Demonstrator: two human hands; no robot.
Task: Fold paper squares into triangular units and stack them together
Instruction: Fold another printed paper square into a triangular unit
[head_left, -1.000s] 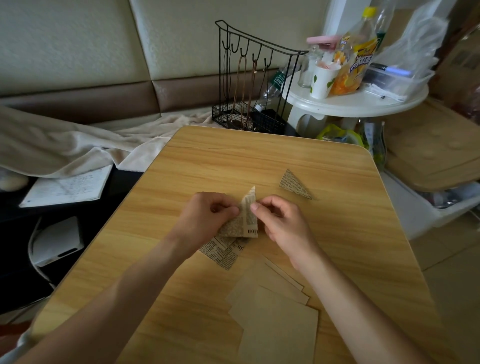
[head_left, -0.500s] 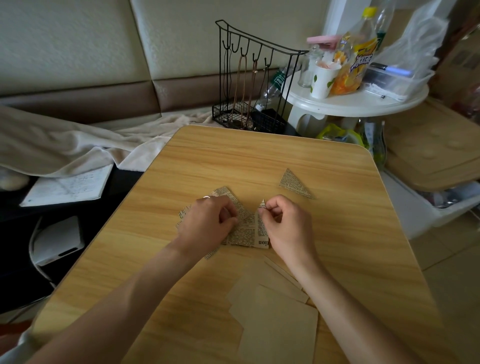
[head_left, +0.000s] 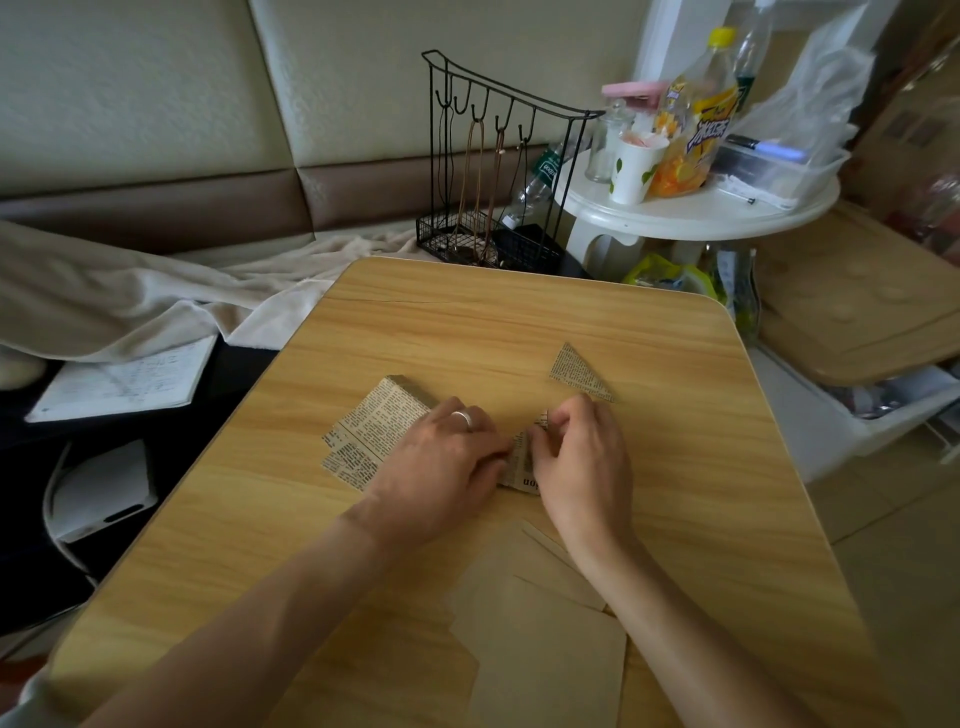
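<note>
My newsprint sheet (head_left: 371, 434) lies partly folded on the table; a finished triangular unit (head_left: 576, 371) lies beyond, plain squares (head_left: 540, 623) nearer me.

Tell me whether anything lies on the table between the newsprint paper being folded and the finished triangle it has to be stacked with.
Nothing visible does. The newsprint paper lies under both hands; the finished triangle sits just beyond the right hand, with only bare table between. The left hand presses the paper.
</note>
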